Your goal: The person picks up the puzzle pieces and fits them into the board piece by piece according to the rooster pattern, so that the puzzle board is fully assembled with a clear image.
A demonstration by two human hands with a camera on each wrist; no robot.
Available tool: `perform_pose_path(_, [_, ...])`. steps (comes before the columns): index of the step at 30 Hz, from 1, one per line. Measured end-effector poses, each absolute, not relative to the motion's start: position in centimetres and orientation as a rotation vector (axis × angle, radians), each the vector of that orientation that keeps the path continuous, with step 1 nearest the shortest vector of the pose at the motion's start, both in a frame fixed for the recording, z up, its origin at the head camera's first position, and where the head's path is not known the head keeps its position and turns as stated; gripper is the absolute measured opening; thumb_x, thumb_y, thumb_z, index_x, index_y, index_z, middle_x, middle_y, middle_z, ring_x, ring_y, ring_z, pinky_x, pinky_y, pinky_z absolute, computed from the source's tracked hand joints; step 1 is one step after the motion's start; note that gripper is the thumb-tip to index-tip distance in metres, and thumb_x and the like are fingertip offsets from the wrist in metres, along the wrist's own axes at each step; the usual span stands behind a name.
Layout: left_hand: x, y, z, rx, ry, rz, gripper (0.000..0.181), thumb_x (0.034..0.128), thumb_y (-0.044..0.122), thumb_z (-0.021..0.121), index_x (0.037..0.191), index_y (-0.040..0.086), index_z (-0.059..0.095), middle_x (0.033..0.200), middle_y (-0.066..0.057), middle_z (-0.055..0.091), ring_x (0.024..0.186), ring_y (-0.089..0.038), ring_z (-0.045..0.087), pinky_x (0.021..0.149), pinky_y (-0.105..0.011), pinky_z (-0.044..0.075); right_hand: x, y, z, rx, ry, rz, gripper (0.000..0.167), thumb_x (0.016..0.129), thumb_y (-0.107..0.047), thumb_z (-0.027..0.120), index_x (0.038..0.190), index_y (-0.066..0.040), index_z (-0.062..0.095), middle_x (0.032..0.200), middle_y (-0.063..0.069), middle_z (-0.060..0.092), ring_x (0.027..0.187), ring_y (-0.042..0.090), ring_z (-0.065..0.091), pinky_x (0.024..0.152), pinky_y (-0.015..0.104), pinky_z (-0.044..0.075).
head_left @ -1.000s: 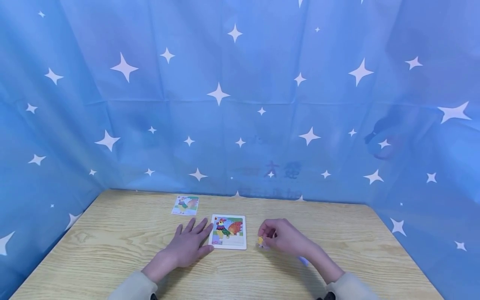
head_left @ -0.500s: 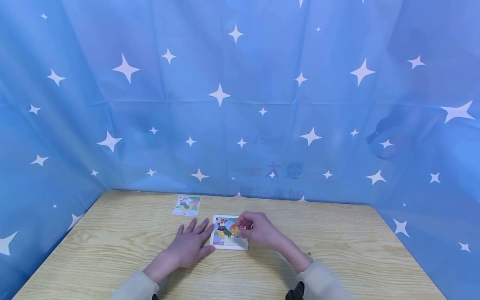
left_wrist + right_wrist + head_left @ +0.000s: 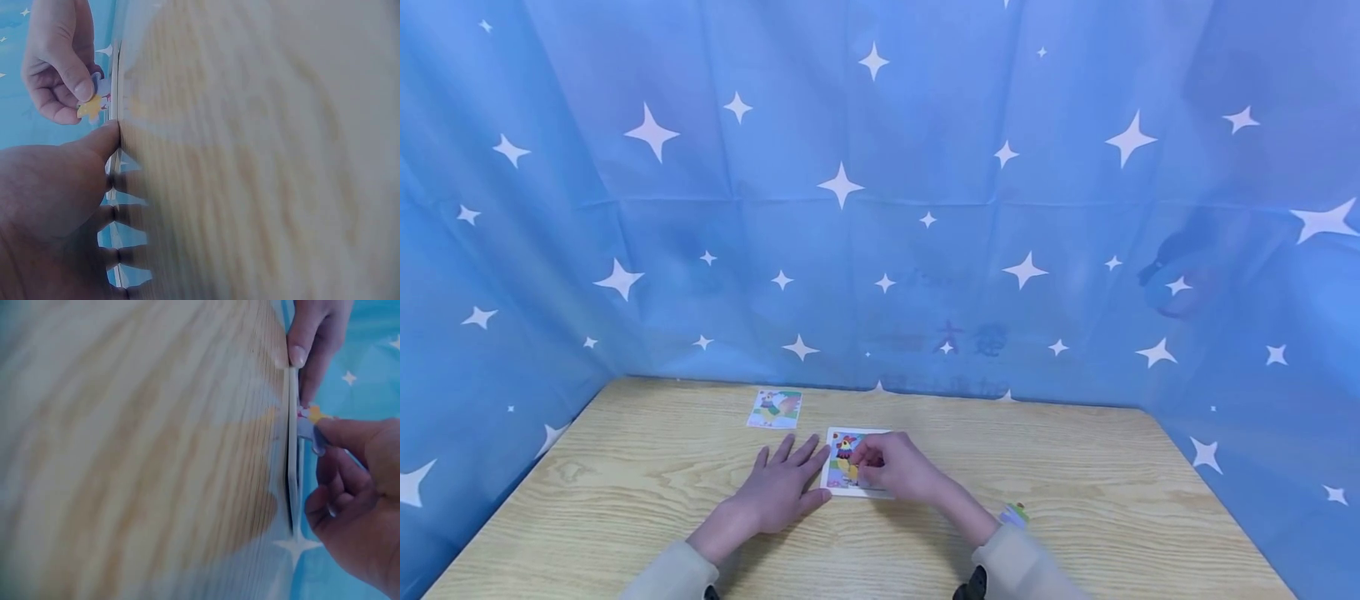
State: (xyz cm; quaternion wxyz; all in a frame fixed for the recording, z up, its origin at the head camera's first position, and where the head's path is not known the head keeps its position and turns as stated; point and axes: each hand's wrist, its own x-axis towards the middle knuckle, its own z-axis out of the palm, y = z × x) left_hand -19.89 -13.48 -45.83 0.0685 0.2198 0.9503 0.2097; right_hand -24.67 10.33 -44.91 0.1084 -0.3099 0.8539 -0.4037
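Observation:
A white-framed jigsaw puzzle (image 3: 874, 493) with a rooster picture lies on the wooden table. My right hand (image 3: 891, 467) is over its right part and hides much of the picture. Between thumb and fingers it pinches a puzzle piece (image 3: 94, 105), yellow and pale purple; the same piece (image 3: 306, 428) stands tilted at the puzzle's surface in the right wrist view. Whether it is seated in a gap cannot be seen. My left hand (image 3: 778, 493) rests flat at the puzzle's left edge, fingers spread, with thumb and forefinger touching the frame.
A square picture card (image 3: 774, 409) with the rooster lies behind my left hand. Beside my right forearm is loose puzzle material (image 3: 1015, 514), green and lilac, partly hidden by the arm. A blue star-patterned curtain (image 3: 880, 233) hangs along the table's back and sides.
My right hand has moved left from the table beside the puzzle to above it, carrying the puzzle piece. The loose material by the forearm shows more. My left hand has stayed in place.

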Motion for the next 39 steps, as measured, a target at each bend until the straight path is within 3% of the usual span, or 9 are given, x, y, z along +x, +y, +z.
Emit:
perform_pose_path(17, [-19.74, -13.46, -45.61, 0.638, 2.863, 0.609, 0.067, 0.1052, 0.047, 0.055, 0.158, 0.008, 0.042, 0.164, -0.017, 0.031, 0.150, -0.050, 0.019, 0.112, -0.075, 0.017, -24.39, 10.20, -45.05, -0.876, 2.499, -1.221, 0.010, 0.095, 0.003, 0.070, 0.098, -0.006, 0.072, 0.084, -0.002, 0.066, 0.077, 0.011, 0.060, 0.068, 0.025, 0.050])
perform_pose_path(39, [-19.87, -13.69, -45.88, 0.685, 2.863, 0.606, 0.065, 0.1066, 0.046, 0.052, 0.158, 0.007, 0.041, 0.164, -0.019, 0.031, 0.149, -0.053, 0.018, 0.111, -0.077, 0.016, -24.73, 10.07, -45.44, -1.001, 2.599, -1.083, 0.016, 0.091, 0.003, 0.074, 0.105, -0.002, 0.078, 0.088, -0.003, 0.063, 0.072, 0.005, 0.052, 0.064, 0.023, 0.047])
